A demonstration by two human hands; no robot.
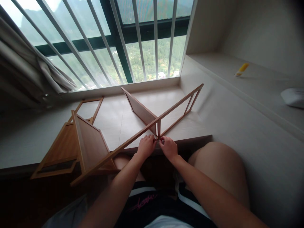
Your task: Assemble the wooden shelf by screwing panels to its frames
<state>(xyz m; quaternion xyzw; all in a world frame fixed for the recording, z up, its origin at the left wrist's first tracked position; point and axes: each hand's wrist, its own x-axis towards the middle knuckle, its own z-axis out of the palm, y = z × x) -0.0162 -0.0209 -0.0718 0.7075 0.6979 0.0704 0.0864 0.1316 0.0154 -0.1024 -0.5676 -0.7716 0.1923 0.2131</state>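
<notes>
A wooden frame [175, 109] with long rails and short crossbars stands on edge, slanting across the window ledge. Two panels join it: one [142, 109] reaches toward the window, the other [91, 142] stands at the left. My left hand [146, 145] is closed at the foot of the middle crossbar, fingertips pinched on the frame's lower rail. My right hand [168, 146] sits just beside it, its thumb and fingers pressed together at the same joint. Whatever small thing lies between the right fingertips is too small to name.
Another wooden frame with a brown panel [63, 142] lies at the left of the pale ledge [109, 118]. A grey curtain [35, 60] hangs by the barred window. On the right-hand shelf are a yellow-and-white tube [242, 69] and a white object [293, 97]. My bare knees flank the ledge's front edge.
</notes>
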